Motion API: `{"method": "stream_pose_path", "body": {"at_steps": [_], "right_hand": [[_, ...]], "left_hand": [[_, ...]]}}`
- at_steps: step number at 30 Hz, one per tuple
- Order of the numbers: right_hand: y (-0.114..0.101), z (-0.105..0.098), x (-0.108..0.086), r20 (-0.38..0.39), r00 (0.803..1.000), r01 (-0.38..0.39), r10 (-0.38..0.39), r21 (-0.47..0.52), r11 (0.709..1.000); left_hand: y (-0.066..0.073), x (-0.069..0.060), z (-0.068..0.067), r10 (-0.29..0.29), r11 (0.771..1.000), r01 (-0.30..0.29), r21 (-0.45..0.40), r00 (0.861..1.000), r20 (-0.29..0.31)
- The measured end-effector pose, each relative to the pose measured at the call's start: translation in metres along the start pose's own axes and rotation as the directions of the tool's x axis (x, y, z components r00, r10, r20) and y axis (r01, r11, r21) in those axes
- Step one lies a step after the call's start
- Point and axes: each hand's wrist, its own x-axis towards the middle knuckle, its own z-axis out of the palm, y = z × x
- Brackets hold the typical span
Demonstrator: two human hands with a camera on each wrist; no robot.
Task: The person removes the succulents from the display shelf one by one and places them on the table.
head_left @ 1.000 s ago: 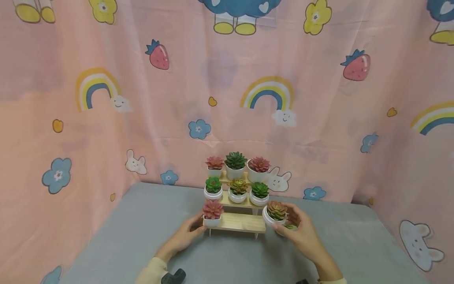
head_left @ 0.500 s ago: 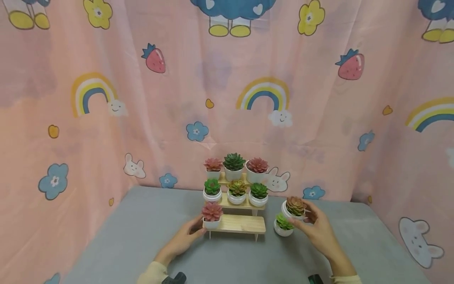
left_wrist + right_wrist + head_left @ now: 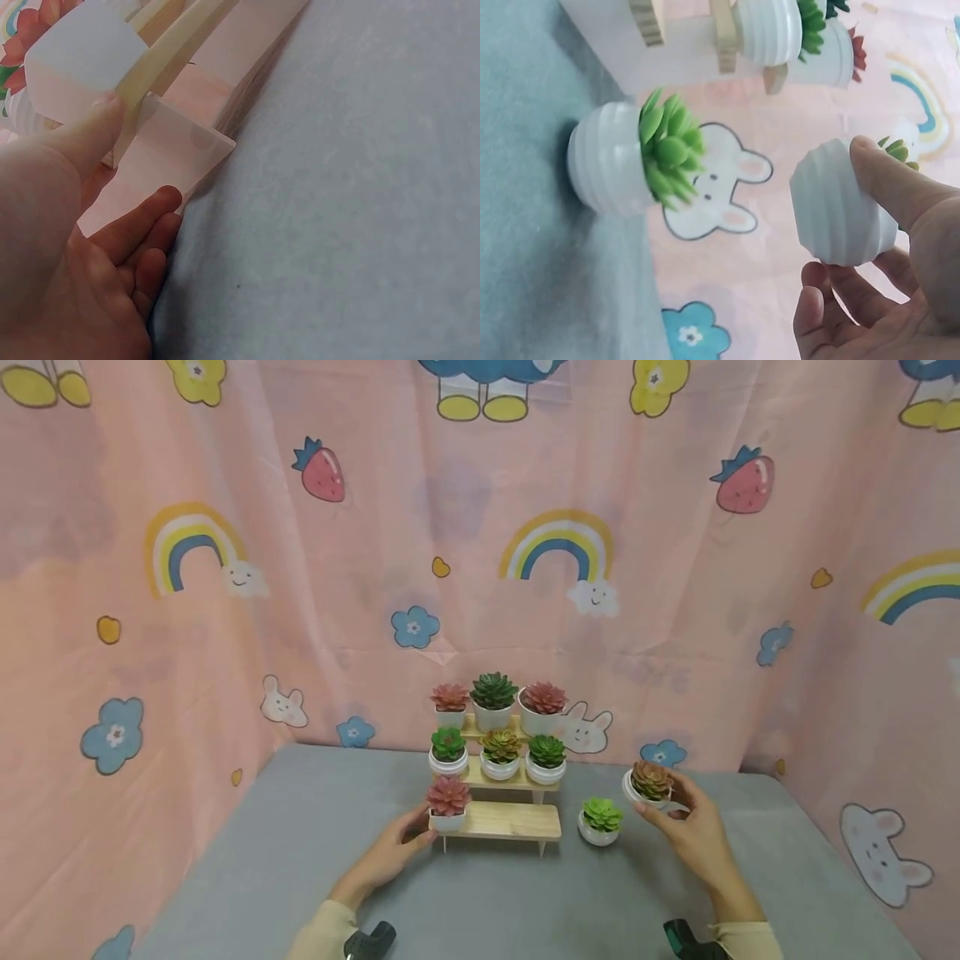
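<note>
My right hand [image 3: 693, 827] grips a white ribbed pot holding a reddish-brown succulent [image 3: 651, 781], raised off the table at the right. In the right wrist view, the thumb lies along the side of this white pot [image 3: 836, 199], with fingers beneath. A light-green potted succulent [image 3: 600, 821] stands on the table between that hand and a three-tier wooden plant stand [image 3: 517, 820]. My left hand [image 3: 386, 857] holds the left end of the stand's lowest step; the thumb [image 3: 101, 124] meets the step's edge, close to a pink potted succulent [image 3: 448, 802].
Several potted succulents fill the upper tiers, among them a dark-green one [image 3: 493, 702] and a yellowish one [image 3: 500, 752]. A grey cloth covers the table [image 3: 480, 910]. Behind it hangs a pink patterned curtain [image 3: 360, 577].
My right hand has carried the reddish-brown succulent rightward, away from the stand's lowest step and past the light-green one, which now shows fully. My left hand has stayed at the stand.
</note>
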Motion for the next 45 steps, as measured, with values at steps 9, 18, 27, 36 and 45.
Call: {"method": "stream_pose_path", "body": {"at_steps": [9,18,27,36,45], "right_hand": [[0.014,0.001,0.005,0.014,1.0,-0.001,0.001,-0.027,1.0],[0.026,0.004,0.003,0.034,0.999,-0.008,0.011,-0.063,0.998],[0.04,0.007,0.002,0.077,0.995,-0.051,0.057,-0.07,0.996],[0.047,0.007,-0.001,0.157,0.981,-0.104,0.112,-0.063,0.993],[0.051,0.008,0.004,0.183,0.972,-0.14,0.15,-0.065,0.988]], "left_hand": [[0.004,0.0,-0.004,0.029,1.0,-0.029,0.005,0.999,-0.014],[0.0,-0.002,-0.003,0.017,1.0,-0.017,0.009,1.0,0.004],[0.0,-0.003,-0.003,0.03,0.999,-0.031,0.026,1.0,0.002],[0.001,-0.002,0.0,0.024,1.0,-0.024,0.018,1.0,0.014],[-0.002,0.001,-0.001,0.037,0.999,-0.037,0.022,0.999,0.001]]}}
